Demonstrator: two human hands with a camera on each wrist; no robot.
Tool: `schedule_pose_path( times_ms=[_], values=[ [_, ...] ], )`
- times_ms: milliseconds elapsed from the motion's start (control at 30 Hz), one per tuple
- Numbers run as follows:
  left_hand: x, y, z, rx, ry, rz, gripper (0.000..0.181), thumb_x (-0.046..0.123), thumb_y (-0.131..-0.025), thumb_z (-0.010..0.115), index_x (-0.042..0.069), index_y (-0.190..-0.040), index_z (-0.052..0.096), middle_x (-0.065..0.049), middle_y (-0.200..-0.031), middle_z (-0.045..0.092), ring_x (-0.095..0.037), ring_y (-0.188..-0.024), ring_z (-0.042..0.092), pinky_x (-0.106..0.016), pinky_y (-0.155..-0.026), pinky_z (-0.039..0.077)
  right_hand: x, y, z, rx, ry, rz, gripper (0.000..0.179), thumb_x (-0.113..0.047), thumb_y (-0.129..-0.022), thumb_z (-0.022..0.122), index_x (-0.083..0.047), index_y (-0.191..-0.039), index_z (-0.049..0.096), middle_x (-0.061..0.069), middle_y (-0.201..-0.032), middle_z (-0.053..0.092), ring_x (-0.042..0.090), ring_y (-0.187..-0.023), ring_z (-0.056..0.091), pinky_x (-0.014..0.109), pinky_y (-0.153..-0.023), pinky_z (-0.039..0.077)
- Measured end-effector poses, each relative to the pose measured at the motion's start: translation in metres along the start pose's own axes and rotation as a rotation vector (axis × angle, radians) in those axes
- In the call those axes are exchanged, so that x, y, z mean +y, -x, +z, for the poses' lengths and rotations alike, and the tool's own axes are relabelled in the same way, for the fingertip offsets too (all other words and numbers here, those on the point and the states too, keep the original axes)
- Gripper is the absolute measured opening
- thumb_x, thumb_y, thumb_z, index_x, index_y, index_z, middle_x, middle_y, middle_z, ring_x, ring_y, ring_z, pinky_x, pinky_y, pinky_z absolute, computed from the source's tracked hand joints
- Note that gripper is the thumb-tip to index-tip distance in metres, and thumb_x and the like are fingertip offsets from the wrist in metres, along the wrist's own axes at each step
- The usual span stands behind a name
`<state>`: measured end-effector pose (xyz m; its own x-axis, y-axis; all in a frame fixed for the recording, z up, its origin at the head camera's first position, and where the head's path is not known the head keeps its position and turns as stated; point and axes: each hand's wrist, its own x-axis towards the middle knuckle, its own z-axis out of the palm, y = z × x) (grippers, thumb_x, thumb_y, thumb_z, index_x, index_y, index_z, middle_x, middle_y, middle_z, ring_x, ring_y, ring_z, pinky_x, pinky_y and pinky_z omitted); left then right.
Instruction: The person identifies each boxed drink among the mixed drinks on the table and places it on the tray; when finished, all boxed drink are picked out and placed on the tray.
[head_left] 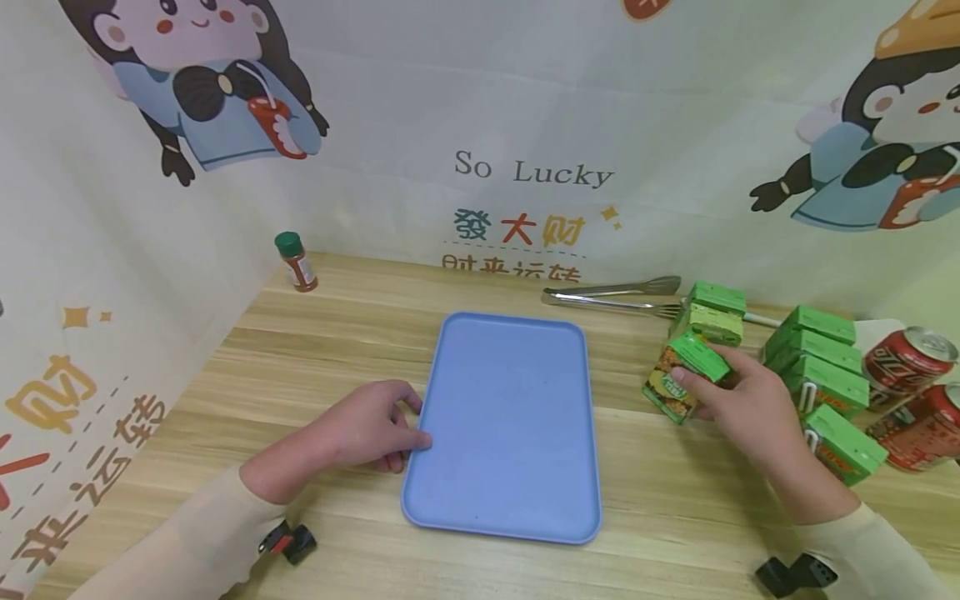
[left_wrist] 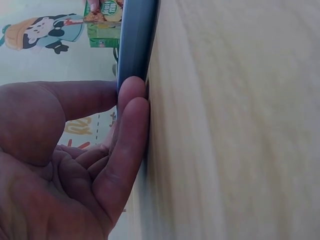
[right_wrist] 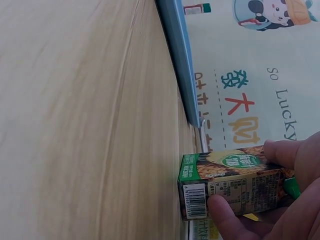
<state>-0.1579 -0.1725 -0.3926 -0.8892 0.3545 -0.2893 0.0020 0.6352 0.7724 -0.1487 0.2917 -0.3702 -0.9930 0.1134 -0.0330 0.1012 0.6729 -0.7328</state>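
A blue rectangular tray [head_left: 510, 425] lies on the wooden table. My left hand [head_left: 367, 425] pinches its left edge; the left wrist view shows the thumb against the upper side of the rim and the fingertips [left_wrist: 134, 112] low beside it, near the tabletop. To the right of the tray, my right hand [head_left: 753, 408] grips a juice box [head_left: 667, 383] with a green top and pineapple pictures, thumb on one side and fingers on another. In the right wrist view this juice box [right_wrist: 240, 175] stands slightly tilted, its barcode end close to the table.
Two juice boxes [head_left: 708, 323] stand just behind the held one. Several more [head_left: 821, 375] form a row at the right, beside two red soda cans [head_left: 911, 360]. Metal tongs [head_left: 611, 292] lie along the back. A green-capped spice bottle [head_left: 298, 262] stands at the back left corner.
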Motion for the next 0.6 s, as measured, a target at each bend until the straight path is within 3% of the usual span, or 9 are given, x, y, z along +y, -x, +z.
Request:
schedule_pose_path(
  times_ms=[333,600],
  values=[
    [0.0,-0.001,0.0,-0.009,0.029,0.003,0.04,0.009,-0.097,0.086,-0.006,-0.124,0.062,-0.01,-0.072,0.073,-0.021,-0.056,0.072,-0.036,-0.055,0.064,-0.006,0.0,0.001,-0.045,-0.046,-0.008,0.09,-0.06,-0.104,0.075,-0.005,-0.169,0.046,0.018,-0.121,0.075,0.021,-0.085,0.082,0.03,-0.074,0.063],
    [0.0,0.0,0.0,-0.015,0.034,0.01,0.04,0.009,-0.096,0.087,-0.006,-0.124,0.062,-0.01,-0.072,0.073,-0.021,-0.056,0.072,-0.037,-0.055,0.064,-0.026,0.001,0.003,-0.078,-0.086,-0.029,0.082,-0.057,-0.103,0.078,-0.011,-0.166,0.052,0.016,-0.12,0.075,0.023,-0.087,0.081,0.034,-0.076,0.065]
  ],
)
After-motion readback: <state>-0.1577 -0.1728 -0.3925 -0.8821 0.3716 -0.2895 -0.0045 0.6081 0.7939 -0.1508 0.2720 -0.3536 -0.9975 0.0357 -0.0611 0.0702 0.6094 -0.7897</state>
